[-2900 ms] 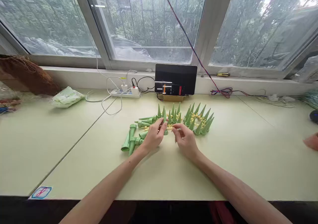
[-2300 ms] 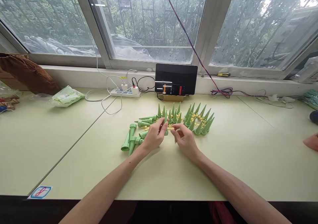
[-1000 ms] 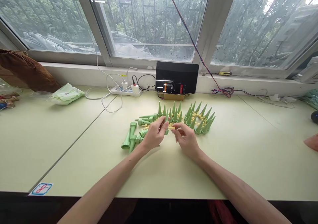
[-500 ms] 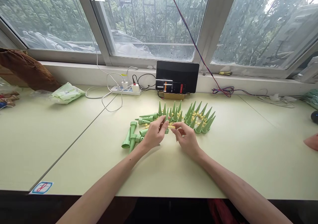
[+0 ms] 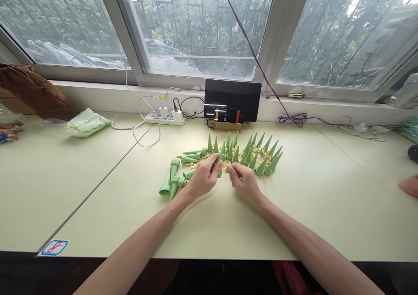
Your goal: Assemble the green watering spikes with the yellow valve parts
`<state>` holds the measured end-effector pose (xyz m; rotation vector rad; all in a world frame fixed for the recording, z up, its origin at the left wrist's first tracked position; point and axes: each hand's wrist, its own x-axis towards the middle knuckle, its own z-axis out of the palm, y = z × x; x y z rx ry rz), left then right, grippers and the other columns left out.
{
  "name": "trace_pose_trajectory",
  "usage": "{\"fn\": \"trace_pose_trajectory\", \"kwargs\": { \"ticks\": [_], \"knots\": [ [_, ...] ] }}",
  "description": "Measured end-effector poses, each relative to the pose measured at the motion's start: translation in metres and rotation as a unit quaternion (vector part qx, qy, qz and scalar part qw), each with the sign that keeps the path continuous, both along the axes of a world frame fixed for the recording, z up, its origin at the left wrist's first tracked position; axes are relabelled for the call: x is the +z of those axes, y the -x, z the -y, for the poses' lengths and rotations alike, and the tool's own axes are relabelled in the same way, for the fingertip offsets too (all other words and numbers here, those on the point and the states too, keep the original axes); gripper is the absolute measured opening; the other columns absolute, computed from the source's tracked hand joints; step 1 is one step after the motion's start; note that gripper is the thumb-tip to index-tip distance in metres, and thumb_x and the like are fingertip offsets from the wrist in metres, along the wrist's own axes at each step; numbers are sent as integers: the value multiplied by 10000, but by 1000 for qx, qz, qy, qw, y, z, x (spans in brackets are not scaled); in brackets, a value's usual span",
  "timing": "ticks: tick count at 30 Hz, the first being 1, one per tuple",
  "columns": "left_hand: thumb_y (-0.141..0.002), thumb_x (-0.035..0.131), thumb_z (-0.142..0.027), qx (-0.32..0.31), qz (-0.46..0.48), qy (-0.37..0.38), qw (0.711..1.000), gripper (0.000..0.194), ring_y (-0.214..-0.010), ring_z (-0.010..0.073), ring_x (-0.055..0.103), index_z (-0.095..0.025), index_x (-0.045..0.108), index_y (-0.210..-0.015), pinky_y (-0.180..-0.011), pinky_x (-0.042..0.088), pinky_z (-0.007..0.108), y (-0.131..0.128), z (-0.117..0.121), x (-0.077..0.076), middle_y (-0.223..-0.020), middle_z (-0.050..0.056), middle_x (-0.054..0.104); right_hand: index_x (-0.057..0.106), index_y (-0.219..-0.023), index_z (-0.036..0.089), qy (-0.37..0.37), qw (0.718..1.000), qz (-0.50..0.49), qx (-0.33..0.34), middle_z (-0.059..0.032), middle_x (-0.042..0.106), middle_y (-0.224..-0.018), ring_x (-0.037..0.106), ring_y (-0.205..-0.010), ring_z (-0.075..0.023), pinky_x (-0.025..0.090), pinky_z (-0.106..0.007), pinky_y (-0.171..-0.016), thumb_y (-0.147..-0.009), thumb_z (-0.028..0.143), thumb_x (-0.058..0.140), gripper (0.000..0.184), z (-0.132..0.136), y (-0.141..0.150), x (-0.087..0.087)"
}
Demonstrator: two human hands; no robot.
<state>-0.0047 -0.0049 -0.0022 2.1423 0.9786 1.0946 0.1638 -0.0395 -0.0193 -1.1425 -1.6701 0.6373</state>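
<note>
My left hand (image 5: 203, 178) is closed round a green cone-shaped spike (image 5: 221, 154), tip pointing up. My right hand (image 5: 243, 182) pinches a small yellow piece (image 5: 225, 167) right beside the spike's base, fingertips nearly touching the left hand. Behind both hands stand several upright green spikes (image 5: 261, 153) with small yellow pieces (image 5: 263, 154) scattered among them. To the left, several more green spikes (image 5: 174, 177) lie flat on the pale green table (image 5: 98, 190).
A black tablet (image 5: 232, 100) with a phone (image 5: 228, 115) leaning on it stands at the window sill. A power strip (image 5: 165, 118) with cables lies to its left, a green packet (image 5: 87, 123) further left. Another person's hand (image 5: 409, 184) shows at the right edge.
The hands have stayed together at the same spot; the fingers have shifted slightly and the right hand's pinch has closed in on the spike's base.
</note>
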Motion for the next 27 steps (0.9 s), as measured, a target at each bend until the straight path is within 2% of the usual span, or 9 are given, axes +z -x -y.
{"fn": "trace_pose_trajectory", "kwargs": {
  "ticks": [4,7,10,18,23,27],
  "knots": [
    [-1020,402,-369,-6,1,3,1000,262,-509,96,318,-189,473,-843,-498,264,243,-1,0,-1,-620,-42,401,476,-665,209,1,1000,-9,0,36,475,-523,441,-477,-116,380,-264,-523,-1027,466,390,452,-1,0,-2],
    [-1019,402,-380,2,9,3,1000,272,-504,95,328,-187,485,-846,-492,266,239,-1,0,0,-609,-43,403,559,-843,197,17,999,-35,9,30,540,-607,470,-473,-110,388,-251,-488,-1008,472,437,343,0,0,-1],
    [-1015,406,-386,11,19,8,1000,276,-495,92,336,-187,484,-841,-484,266,234,-2,0,1,-604,-46,402,563,-1004,192,17,998,-52,27,26,556,-668,491,-481,-110,394,-244,-465,-968,468,523,281,1,1,0],
    [-1015,407,-358,6,5,6,1000,245,-506,99,314,-192,464,-844,-505,268,243,-1,1,1,-604,-52,387,574,-895,193,20,999,-31,34,29,542,-621,488,-472,-108,397,-243,-474,-987,442,492,278,0,1,-2],
    [-1017,405,-342,-5,-4,7,1000,223,-525,108,320,-192,462,-862,-520,271,249,-1,3,1,-617,-50,384,529,-723,202,21,999,-17,24,39,512,-521,468,-457,-111,385,-244,-492,-1012,448,444,389,0,0,-3],
    [-1017,410,-335,-5,-2,6,1000,222,-533,107,321,-190,458,-856,-524,270,249,-2,2,1,-619,-50,382,557,-784,195,25,999,-24,18,40,516,-537,468,-458,-110,379,-242,-486,-1007,443,452,349,0,1,-3]
  ]
}}
